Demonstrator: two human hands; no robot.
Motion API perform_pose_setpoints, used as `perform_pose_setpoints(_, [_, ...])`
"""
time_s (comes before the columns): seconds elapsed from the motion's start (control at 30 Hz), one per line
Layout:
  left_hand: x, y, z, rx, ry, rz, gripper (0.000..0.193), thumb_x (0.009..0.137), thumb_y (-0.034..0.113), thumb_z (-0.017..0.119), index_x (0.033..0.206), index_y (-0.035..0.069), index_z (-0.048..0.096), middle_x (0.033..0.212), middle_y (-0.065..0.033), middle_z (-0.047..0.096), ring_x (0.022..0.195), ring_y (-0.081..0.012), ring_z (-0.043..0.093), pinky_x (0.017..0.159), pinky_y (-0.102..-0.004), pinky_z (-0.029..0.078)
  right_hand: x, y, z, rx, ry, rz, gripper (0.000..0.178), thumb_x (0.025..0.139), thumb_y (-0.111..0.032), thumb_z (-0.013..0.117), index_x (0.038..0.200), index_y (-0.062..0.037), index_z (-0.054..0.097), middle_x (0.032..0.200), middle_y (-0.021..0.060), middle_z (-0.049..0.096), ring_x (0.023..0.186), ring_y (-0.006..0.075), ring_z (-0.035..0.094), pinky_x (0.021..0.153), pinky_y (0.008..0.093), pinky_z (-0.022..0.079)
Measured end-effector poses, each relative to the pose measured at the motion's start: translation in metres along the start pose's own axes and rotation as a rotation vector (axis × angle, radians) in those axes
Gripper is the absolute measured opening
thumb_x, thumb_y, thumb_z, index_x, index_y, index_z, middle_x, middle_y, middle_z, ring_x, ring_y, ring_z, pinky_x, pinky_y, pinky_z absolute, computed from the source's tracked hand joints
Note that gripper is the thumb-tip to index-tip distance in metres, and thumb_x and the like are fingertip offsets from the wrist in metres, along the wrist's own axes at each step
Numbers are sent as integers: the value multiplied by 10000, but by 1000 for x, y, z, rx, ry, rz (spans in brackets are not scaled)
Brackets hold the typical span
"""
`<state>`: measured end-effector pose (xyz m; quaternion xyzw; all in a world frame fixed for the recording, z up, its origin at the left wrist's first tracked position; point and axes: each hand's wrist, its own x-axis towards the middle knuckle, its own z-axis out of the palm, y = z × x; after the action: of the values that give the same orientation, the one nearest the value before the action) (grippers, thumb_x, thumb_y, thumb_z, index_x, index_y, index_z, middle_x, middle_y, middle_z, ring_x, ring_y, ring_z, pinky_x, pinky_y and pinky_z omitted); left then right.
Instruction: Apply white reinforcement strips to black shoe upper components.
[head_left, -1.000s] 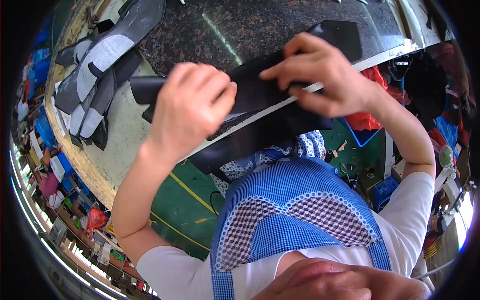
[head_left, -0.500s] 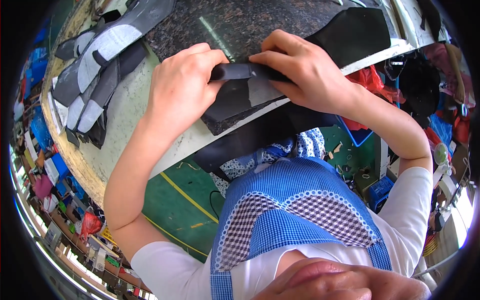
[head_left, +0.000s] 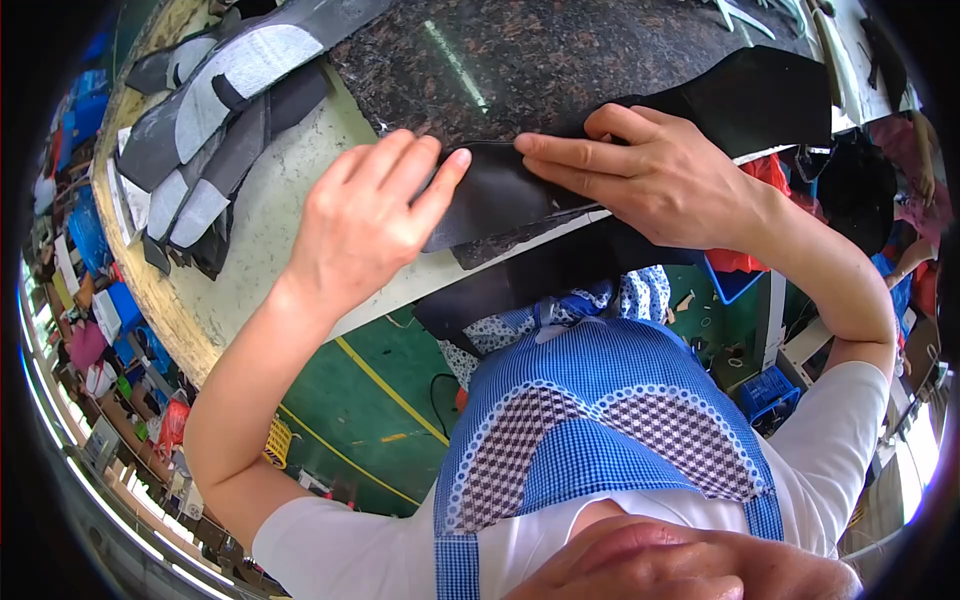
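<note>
One left hand (head_left: pixel 362 215), one right hand (head_left: pixel 655 180), apart, unclenched, are rested on black leather-like strip (head_left: pixel 497 200), apparently being flattened; even pressure needed next.

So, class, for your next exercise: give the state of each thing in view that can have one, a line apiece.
Black sheet: laid out on the stone slab, partly hidden by the hands
Left hand: open, fingers bent, at the sheet's left end
Right hand: open, fingers over the sheet
Stone slab: shiny, reflecting a light streak
Grey and black pieces: piled, overlapping
Apron: worn
Red bag: crumpled
</note>
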<state>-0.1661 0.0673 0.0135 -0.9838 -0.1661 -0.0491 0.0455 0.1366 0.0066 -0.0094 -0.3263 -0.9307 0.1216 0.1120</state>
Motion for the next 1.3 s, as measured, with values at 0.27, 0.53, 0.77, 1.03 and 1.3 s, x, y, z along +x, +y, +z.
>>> perform_pose_setpoints(0.27, [-6,2,-9,-214,-116,-41,587,674,149,774,1243,40,680,1274,-123,615,1215,-315,589,996,-443,500,-11,-2,-24,65,-38,35,395,709,-135,734,1094,-51,758,1362,16,674,981,202,611,791,338,542])
perform_pose_setpoints(0.53, [37,60,13,-549,-54,-86,791,711,179,857,1402,-24,529,1529,-152,481,1417,-329,477,1158,-432,428,-29,12,-29,279,85,186,238,703,-18,692,937,17,720,1148,98,695,1025,291,635,876,418,547])
perform_pose_setpoints(0.77, [33,38,6,-602,125,-50,392,822,231,811,1148,38,710,1198,-100,712,1091,-293,690,940,-403,551,-12,-27,-20,-46,45,125,139,757,-119,669,809,-53,559,866,99,515,824,279,573,725,400,505])
perform_pose_setpoints(1.03, [-15,-112,-19,293,251,-314,406,853,158,770,1252,154,689,1240,-51,712,1125,-258,689,923,-358,560,-47,-92,80,27,-217,173,181,846,-182,682,960,-49,634,962,77,598,927,244,620,806,375,540])
perform_pose_setpoints(1.3, [-31,-196,-55,-398,540,-666,271,979,149,696,1230,52,721,1131,-66,762,1010,-162,706,889,-262,531,-19,-63,-9,642,-35,210,234,870,-167,768,1010,-17,656,971,135,665,903,339,676,814,418,563])
